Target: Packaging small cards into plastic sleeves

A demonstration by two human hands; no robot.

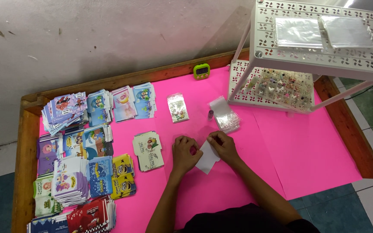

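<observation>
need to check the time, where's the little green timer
In the head view, the green timer sits at the table's far edge, against the wooden rim, just left of the white rack.

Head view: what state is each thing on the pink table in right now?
White card: flat on the table, pinched by both hands.
Left hand: fingers curled at the card's edge.
Right hand: gripping the card's top.
Clear bags: loosely piled.
Filled packet: lying flat.
Green timer: display unreadable.

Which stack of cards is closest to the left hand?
The cream-coloured stack lying alone on the pink sheet, just left of the left hand. All the other stacks sit farther left, crowded together.
</observation>
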